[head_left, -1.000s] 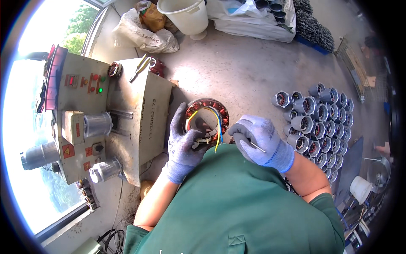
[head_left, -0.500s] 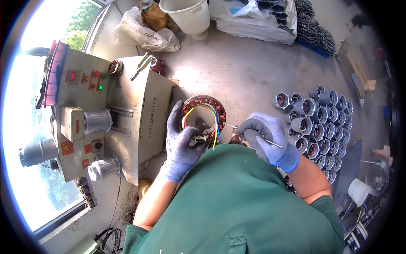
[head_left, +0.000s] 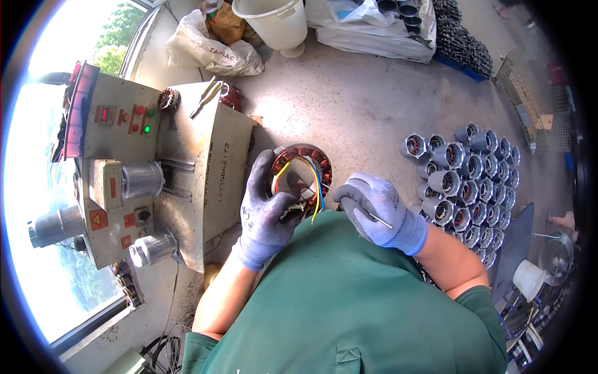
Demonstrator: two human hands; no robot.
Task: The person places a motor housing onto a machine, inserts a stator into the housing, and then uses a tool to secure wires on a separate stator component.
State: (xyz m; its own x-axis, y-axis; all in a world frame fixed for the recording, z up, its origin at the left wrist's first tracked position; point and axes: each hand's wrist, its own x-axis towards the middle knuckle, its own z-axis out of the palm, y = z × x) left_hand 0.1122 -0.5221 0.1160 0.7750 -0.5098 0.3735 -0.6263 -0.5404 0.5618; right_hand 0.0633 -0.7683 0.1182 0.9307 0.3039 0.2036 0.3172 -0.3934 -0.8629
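Observation:
A ring-shaped motor stator (head_left: pixel 306 151) with dark red windings is held in front of my green-clad torso. My gloved left hand (head_left: pixel 265 209) is closed around its left side, with the thumb across the lower inner edge. Yellow, blue and red lead wires (head_left: pixel 318 181) arch over the ring's opening and hang down at its lower right. In its fist, my gloved right hand (head_left: pixel 377 209) grips a thin metal rod (head_left: pixel 381 221). The rod's far end points at the stator's right side; whether it touches the windings I cannot tell.
At left stands a machine with a control panel (head_left: pixel 128 121) and a metal table (head_left: pixel 215 168); pliers (head_left: pixel 207 96) lie on top. Several motor housings (head_left: pixel 445 182) cover the floor at right. A white bucket (head_left: pixel 274 22) and sacks (head_left: pixel 215 53) stand at the back.
My right hand has shifted left, bringing the rod closer to the stator, and its fingers have closed in more. My left hand keeps the stator nearly in place.

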